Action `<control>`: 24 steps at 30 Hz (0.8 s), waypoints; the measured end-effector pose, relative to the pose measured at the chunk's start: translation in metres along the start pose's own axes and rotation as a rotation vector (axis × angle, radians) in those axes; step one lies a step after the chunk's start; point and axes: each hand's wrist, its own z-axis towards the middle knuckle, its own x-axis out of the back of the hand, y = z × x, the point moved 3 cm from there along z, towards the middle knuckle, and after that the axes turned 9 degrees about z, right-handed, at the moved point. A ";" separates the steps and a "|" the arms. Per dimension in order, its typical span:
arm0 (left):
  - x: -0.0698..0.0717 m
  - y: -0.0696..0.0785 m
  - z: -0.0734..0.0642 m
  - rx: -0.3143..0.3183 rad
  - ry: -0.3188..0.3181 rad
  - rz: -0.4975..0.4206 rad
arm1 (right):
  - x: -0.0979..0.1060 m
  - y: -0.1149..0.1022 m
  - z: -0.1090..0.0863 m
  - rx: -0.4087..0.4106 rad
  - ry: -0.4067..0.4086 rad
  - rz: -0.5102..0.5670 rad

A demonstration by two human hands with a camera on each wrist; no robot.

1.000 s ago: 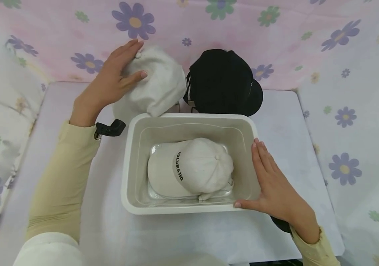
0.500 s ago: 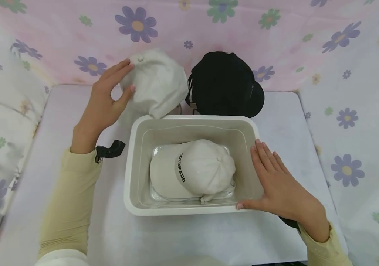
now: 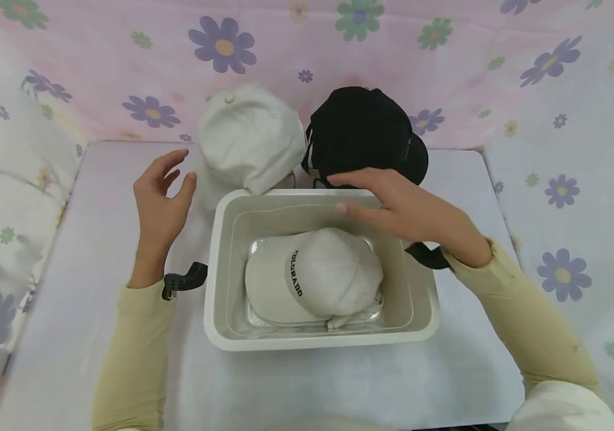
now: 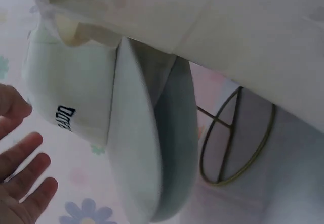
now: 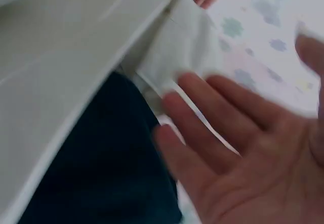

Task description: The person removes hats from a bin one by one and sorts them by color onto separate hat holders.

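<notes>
A beige cap [image 3: 333,275] with dark "COLORADO" lettering lies in a pale plastic bin [image 3: 320,343], its brim to the left. Behind the bin, a white cap [image 3: 250,140] and a black cap [image 3: 357,134] stand side by side. My left hand [image 3: 160,206] hovers left of the white cap, fingers loosely bent and nothing held. Lettering and the brim of this white cap [image 4: 76,82] show in the left wrist view. My right hand [image 3: 401,206] reaches over the bin's far right side near the black cap, fingers extended and holding nothing in the right wrist view.
A wire stand [image 4: 217,181] shows beneath the white cap in the left wrist view. The table [image 3: 285,389] has a pale cloth and is enclosed by flowered curtains [image 3: 263,36] at the back and sides.
My left hand has come away from the white cap, drawing back toward me. My right hand has left the bin's right rim and swung up and left toward the black cap.
</notes>
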 end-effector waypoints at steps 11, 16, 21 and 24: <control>0.005 -0.045 -0.017 0.402 0.049 -0.006 | 0.000 0.007 0.090 -0.057 0.335 0.336; -0.001 -0.055 -0.025 0.562 -0.040 -0.076 | -0.001 0.014 0.107 -0.141 0.323 0.396; -0.006 -0.058 -0.029 0.677 -0.081 -0.257 | -0.007 0.018 0.117 -0.181 0.227 0.532; -0.008 -0.059 -0.031 0.713 -0.076 -0.336 | -0.009 0.019 0.120 -0.193 0.196 0.581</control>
